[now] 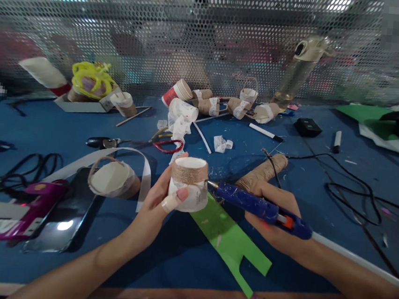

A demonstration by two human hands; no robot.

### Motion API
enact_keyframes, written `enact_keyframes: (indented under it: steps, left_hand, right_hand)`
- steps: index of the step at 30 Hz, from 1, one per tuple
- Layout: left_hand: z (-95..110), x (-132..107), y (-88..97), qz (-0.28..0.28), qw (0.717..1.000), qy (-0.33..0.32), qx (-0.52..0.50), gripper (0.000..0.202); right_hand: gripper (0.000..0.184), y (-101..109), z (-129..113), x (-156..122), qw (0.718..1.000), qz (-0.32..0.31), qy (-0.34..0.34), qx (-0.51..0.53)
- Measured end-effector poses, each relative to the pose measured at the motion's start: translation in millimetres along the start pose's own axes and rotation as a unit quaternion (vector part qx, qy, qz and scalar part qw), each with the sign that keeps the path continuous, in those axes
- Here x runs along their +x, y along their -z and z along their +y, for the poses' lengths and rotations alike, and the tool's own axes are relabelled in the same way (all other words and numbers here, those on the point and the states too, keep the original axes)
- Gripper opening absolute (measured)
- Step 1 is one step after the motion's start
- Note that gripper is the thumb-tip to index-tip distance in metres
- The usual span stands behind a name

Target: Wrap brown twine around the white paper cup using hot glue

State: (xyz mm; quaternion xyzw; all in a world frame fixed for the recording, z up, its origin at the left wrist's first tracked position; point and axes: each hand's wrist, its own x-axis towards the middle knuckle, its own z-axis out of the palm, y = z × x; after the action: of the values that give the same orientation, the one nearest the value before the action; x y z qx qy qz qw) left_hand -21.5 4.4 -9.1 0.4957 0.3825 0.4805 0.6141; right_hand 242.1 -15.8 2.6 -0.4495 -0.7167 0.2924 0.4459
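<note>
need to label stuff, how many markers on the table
2: white marker by the back cups, grey marker right of the black box. More may be hidden.

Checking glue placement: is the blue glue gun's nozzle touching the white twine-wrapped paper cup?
Touching. Head view: nozzle of the blue glue gun meets the side of the white twine-wrapped paper cup, no gap.
</note>
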Motion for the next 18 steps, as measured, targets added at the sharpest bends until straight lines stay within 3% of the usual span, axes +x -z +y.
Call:
enact_keyframes:
  steps: [10, 18]
  left_hand:
    - [-1.0, 0.7, -1.8, 0.012, 0.999, -0.032, 0.005, 0.057]
    - [2.1, 2.9, -4.6, 0.016, 0.999, -0.029, -0.003, 0.056]
  right_hand:
    - [0.032, -0.1, 1.6, -1.4, 1.0, -0.004, 0.013, -0.01]
    - [0.03, -0.6, -0.9, 0.7, 0.999, 0.022, -0.038, -0.004]
